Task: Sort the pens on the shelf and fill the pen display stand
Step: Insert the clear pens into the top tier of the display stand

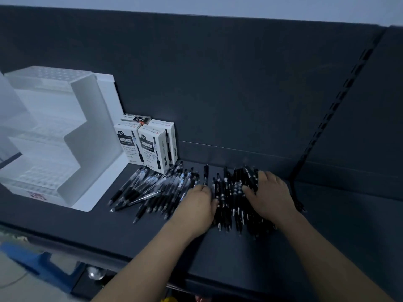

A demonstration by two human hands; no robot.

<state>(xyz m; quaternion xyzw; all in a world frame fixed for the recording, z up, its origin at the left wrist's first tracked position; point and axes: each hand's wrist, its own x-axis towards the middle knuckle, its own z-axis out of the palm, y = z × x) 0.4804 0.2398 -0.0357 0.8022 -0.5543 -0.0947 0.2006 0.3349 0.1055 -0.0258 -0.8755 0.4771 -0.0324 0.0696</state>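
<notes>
On the dark shelf (109,232) lie two heaps of pens. The left heap has clear-barrelled pens (150,188) fanned out. The right heap of black pens (233,197) sits between my hands. My left hand (199,207) presses against the left side of the black heap, fingers curved onto the pens. On the heap's right side, my right hand (271,196) lies with its fingers spread over the pens. A single black pen (205,174) lies apart between the heaps. The white stepped pen display stand (65,138) stands at the left with its holes empty.
Several white pen boxes (150,144) stand upright against the back panel beside the stand. A slotted upright (331,114) divides the back wall at the right. Below the shelf edge are a blue object (32,262) and a shiny knob (94,273).
</notes>
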